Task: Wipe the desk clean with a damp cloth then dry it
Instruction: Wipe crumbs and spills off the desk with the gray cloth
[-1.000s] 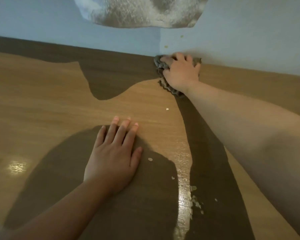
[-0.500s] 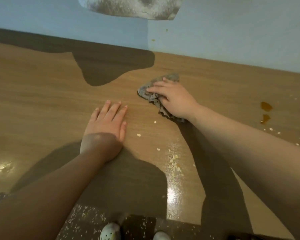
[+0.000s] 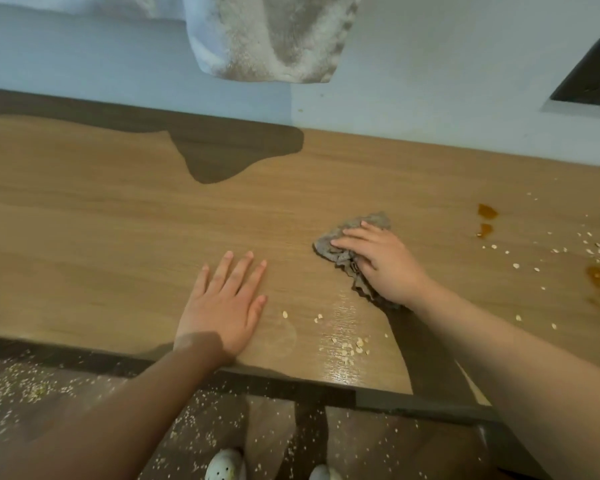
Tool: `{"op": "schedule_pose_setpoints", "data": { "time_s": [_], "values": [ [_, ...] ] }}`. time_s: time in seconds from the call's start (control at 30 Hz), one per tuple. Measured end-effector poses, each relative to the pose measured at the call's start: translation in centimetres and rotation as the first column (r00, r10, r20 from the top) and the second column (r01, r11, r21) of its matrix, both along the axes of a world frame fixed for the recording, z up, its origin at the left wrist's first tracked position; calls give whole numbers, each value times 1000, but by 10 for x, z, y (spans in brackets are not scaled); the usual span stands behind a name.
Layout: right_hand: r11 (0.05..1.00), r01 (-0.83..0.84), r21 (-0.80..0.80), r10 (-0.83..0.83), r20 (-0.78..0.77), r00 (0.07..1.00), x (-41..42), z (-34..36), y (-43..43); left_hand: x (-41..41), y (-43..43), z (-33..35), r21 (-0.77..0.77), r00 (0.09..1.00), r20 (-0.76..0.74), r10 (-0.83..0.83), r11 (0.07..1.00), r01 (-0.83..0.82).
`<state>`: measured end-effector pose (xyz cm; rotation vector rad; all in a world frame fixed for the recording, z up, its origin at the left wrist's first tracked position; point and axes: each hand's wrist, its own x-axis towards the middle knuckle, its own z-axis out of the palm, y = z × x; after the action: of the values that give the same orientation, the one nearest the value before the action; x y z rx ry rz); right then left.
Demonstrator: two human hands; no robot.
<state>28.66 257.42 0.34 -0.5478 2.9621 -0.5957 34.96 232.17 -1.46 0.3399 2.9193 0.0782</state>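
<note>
The cloth is drawn away from the corner at the wall and is now pressed under the right hand in the middle of the desk. The left hand is shifted back, its wrist now at the front edge. Crumbs are now gathered in a wet streak near that edge. The littered floor, the shoes and the orange spills at the right are brought into view.

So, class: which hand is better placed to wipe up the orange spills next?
The right hand: it presses the cloth, on the side nearest the orange spills. The left hand lies flat, empty.
</note>
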Motion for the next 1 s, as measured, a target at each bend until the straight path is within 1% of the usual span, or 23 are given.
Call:
{"op": "schedule_pose_setpoints", "data": {
  "time_s": [0.03, 0.07, 0.1, 0.2, 0.23, 0.27, 0.3, 0.33, 0.4, 0.43, 0.47, 0.5, 0.53, 0.6, 0.63, 0.67, 0.7, 0.73, 0.8, 0.83, 0.9, 1.0],
  "values": [
    [999, 21, -27, -22, -34, 999, 7, -3, -4, 3, 1, 0, 9, 1000, -5, 8, 1000, -7],
    [999, -2, -53, -1, -53, 999, 20, -5, -9, 5, 2, -1, 21, 1000, -11, 14, 1000, -13],
    [996, -62, -63, 59, -45, 997, 38, -3, -14, 7, 2, -2, 31, 1000, -25, 13, 999, -13],
    [958, -273, -87, 279, 70, 958, 89, 7, -19, 13, 3, -1, 30, 1000, -24, 19, 999, -18],
    [952, -295, -79, 302, 93, 949, 93, 9, -13, 15, 4, 0, 36, 999, -20, 29, 999, -28],
    [959, -277, -59, 282, 107, 953, 90, 8, -6, 17, 6, 2, 36, 999, -17, 37, 999, -36],
    [978, -203, -47, 207, 115, 972, 85, 7, 3, 19, 8, 3, 26, 999, -14, 37, 999, -37],
    [996, -83, -39, 86, 99, 991, 79, 5, 10, 21, 9, 3, 13, 999, -13, 36, 999, -36],
    [984, 171, -53, -170, 15, 985, 78, 1, 16, 23, 10, 3, -1, 999, -16, 36, 999, -36],
    [966, 250, -62, -252, -9, 968, 83, -1, 11, 23, 10, 2, -5, 999, -16, 33, 999, -33],
    [959, 278, -59, -279, -20, 960, 93, -1, 2, 23, 10, 3, -3, 999, -16, 29, 1000, -29],
    [968, 243, -67, -245, -39, 969, 106, -3, -9, 24, 10, 2, 2, 1000, -16, 26, 1000, -26],
    [984, 159, -75, -163, -57, 985, 120, -3, -21, 23, 9, 3, 14, 1000, -18, 25, 1000, -25],
    [992, -76, -100, 69, -68, 995, 144, -6, -35, 22, 6, 3, 47, 1000, -20, 10, 999, -9],
    [983, -152, -101, 149, -38, 988, 147, -8, -33, 23, 3, 2, 68, 1000, -13, -13, 998, 13],
    [981, -167, -102, 166, -19, 986, 141, -9, -27, 22, -2, 3, 91, 999, -4, -43, 995, 43],
    [989, -110, -104, 110, 1, 994, 129, -8, -20, 22, -7, 5, 105, 997, 7, -76, 992, 75],
    [995, 5, -104, -4, 12, 1000, 117, -6, -15, 22, -12, 6, 105, 994, 18, -105, 989, 102],
    [962, 268, -58, -270, -28, 963, 95, -4, -12, 25, -19, 9, 88, 991, 4, -130, 988, 129],
    [934, 357, -13, -358, -29, 933, 88, -4, -18, 29, -20, 8, 69, 992, -5, -127, 989, 127],
    [906, 422, 41, -422, -14, 907, 79, -4, -35, 32, -21, 4, 38, 996, -34, -80, 996, 81],
    [926, 375, 32, -374, -25, 927, 66, -2, -64, 30, -20, 0, 68, 997, -66, 26, 997, -21]
  ]
}}
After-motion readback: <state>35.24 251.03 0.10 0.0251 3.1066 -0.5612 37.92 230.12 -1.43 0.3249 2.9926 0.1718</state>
